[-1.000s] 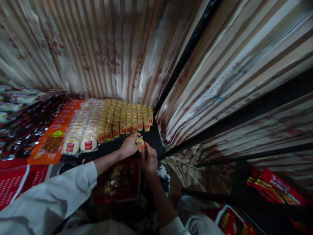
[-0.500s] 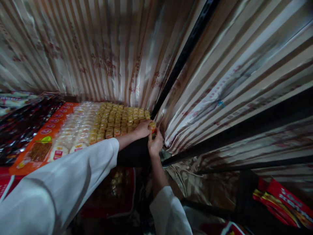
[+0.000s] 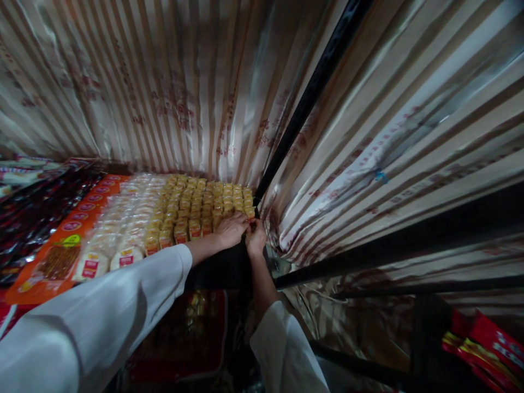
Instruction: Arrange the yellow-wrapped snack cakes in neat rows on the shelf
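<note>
Rows of small yellow-wrapped snack packets (image 3: 196, 199) stand close together on a dark shelf (image 3: 221, 267). At the right front end of these rows, my left hand (image 3: 232, 229) is bent over the front packets, its fingertips meeting those of my right hand. My right hand (image 3: 256, 238) is closed at the shelf's right corner, thumb and fingers curled. Between the two hands a bit of a small yellow-and-red snack packet (image 3: 252, 220) shows; most of it is covered by the fingers.
Left of the yellow rows are clear-wrapped round white snacks (image 3: 133, 218), an orange snack bag (image 3: 53, 259) and dark shiny packs (image 3: 33, 218). A black upright post (image 3: 303, 98) stands at the corner, before striped plastic sheeting (image 3: 184, 82). Red bags (image 3: 491, 338) lie lower right.
Both hands have moved slightly down and in with the small packet, from holding it up at the corner to the front end of the right row. The view has shifted slightly.
</note>
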A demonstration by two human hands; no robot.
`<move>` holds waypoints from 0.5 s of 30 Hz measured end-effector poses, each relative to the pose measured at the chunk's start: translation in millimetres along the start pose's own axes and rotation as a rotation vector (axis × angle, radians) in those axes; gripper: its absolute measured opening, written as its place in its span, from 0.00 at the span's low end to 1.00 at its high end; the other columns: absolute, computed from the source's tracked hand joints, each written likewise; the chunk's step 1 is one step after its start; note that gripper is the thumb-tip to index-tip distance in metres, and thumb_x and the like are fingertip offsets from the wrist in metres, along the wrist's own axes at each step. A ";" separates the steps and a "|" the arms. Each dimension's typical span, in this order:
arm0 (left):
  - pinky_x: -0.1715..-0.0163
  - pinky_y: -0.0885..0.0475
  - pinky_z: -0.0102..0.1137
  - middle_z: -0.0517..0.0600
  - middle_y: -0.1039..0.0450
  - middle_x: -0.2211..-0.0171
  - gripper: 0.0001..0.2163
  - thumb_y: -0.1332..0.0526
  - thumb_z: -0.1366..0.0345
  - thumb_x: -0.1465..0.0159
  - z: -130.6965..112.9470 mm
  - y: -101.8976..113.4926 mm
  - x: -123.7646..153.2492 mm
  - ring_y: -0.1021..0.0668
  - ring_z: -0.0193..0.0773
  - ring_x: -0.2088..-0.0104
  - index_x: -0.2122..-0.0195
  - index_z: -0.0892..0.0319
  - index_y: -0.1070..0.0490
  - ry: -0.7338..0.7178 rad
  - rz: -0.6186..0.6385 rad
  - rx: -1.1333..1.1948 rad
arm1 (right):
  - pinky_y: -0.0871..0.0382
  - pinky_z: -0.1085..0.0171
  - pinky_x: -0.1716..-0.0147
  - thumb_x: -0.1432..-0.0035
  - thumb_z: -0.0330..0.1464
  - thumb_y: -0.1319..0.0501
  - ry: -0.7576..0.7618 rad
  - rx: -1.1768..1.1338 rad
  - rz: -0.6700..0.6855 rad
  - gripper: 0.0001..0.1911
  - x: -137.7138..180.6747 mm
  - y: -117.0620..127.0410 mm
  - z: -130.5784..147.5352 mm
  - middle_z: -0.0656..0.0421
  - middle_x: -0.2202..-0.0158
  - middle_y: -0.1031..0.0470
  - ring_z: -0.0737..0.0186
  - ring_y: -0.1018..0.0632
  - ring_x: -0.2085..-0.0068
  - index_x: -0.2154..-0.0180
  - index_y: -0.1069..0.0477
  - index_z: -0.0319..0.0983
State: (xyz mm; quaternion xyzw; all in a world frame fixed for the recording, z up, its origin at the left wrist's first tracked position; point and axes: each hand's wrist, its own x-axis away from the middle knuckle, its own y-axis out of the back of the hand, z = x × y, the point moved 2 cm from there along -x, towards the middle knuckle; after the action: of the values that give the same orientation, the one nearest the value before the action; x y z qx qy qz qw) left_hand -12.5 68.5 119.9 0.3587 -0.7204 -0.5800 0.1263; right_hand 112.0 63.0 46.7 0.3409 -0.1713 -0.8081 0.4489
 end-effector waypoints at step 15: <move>0.46 0.38 0.36 0.56 0.34 0.46 0.16 0.53 0.72 0.34 -3.7 -25.7 -2.0 0.35 0.41 0.44 0.48 0.66 0.35 0.002 0.092 -0.200 | 0.35 0.56 0.50 0.45 0.32 0.50 -0.028 -0.166 -0.061 0.20 -0.2 -11.6 -17.0 0.52 0.55 0.26 0.57 0.26 0.54 0.52 0.31 0.36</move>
State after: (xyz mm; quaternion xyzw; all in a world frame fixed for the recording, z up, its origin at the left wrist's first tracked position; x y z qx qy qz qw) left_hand 0.6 65.2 97.6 0.3116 -0.6744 -0.6423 0.1887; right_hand 117.0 69.9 28.0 0.2963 -0.0993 -0.8373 0.4485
